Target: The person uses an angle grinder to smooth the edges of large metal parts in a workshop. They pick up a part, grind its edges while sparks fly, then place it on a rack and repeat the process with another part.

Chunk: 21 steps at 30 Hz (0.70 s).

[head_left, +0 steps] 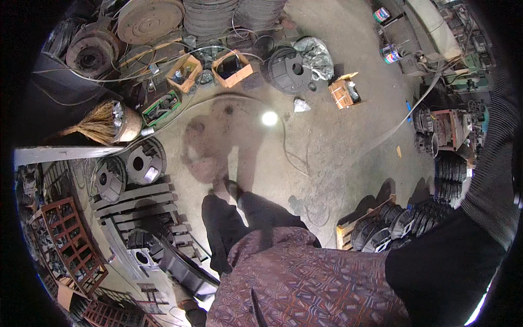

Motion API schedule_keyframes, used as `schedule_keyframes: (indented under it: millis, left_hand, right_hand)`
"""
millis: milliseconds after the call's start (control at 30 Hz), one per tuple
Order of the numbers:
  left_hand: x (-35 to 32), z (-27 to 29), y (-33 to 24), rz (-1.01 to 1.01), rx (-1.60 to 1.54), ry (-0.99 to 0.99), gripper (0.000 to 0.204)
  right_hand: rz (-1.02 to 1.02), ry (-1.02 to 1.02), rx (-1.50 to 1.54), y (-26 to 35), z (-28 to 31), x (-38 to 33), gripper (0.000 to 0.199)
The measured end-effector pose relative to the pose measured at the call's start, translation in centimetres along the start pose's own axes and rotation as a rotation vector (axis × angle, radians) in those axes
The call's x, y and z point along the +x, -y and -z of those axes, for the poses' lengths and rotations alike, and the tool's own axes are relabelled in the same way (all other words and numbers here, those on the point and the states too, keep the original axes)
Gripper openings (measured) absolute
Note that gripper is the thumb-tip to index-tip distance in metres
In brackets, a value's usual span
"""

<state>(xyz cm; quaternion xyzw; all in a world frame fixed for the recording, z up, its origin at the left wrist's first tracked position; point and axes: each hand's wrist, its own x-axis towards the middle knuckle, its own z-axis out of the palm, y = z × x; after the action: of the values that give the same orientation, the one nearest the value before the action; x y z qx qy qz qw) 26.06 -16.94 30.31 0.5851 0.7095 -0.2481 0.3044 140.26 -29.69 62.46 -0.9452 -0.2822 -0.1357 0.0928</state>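
Observation:
My left hand is low at the left, small and dim beside my patterned apron. It is close to a large black curved metal casing; I cannot make out its fingers or whether it touches the casing. My right arm, in a black sleeve with a grey ribbed lower part, stretches up along the right rim. The right hand itself is out of the picture. Just beyond the casing, more dark metal parts rest on a slatted wooden pallet, with two round housings at its far end.
Black castings stand stacked on a pallet at the right. Wooden boxes, a green crate and a broom lie at the far left. A hose curves across the concrete floor. Machinery lines the right side.

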Motion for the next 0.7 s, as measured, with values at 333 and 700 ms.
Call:
schedule_keyframes:
  millis: [333, 700]
  left_hand:
    - [18.0, 10.2, -17.8, -0.096, -0.780, -0.005, 0.065]
    - [29.6, 22.1, -28.6, -0.202, -0.393, -0.038, 0.064]
  right_hand:
    - [0.014, -0.165, 0.078, 8.8, 6.1, 12.5, 0.040]
    - [0.035, -0.141, 0.109, 19.2, -0.2, 27.4, 0.042]
